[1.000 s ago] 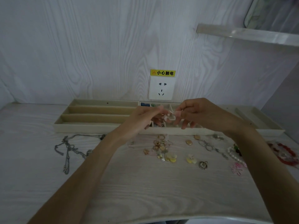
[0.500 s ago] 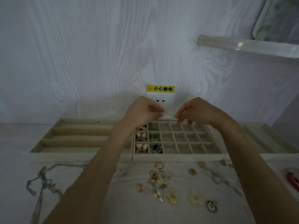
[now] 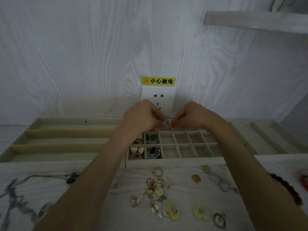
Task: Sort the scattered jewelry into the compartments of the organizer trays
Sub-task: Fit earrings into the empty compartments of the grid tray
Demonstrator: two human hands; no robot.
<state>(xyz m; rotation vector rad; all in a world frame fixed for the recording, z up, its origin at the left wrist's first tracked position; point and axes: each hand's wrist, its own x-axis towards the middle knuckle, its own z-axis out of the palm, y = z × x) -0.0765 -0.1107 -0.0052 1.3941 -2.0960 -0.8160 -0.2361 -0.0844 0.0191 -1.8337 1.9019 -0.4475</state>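
My left hand (image 3: 142, 116) and my right hand (image 3: 191, 116) meet over the back row of the grid organizer tray (image 3: 175, 161), both pinching one small pale earring (image 3: 165, 123) between their fingertips. The tray's left cells hold heart-shaped pieces (image 3: 136, 149), green pieces (image 3: 152, 138) and dark blue pieces (image 3: 154, 153); the other cells look bare. Scattered jewelry (image 3: 160, 192) lies on the table in front of the tray: rings, gold charms, yellow flower pieces. My forearms hide part of the tray.
A long-slot tray (image 3: 55, 144) stands to the left, another tray (image 3: 273, 139) to the right. A grey necklace (image 3: 18, 202) lies at the front left, silver rings (image 3: 220, 180) and a brown bead bracelet (image 3: 290, 189) at the right. A wall socket (image 3: 158, 99) sits behind my hands.
Both hands have moved with the small earring away from me to the tray's back row and lowered toward it. The view has tilted and moved closer to the tray.
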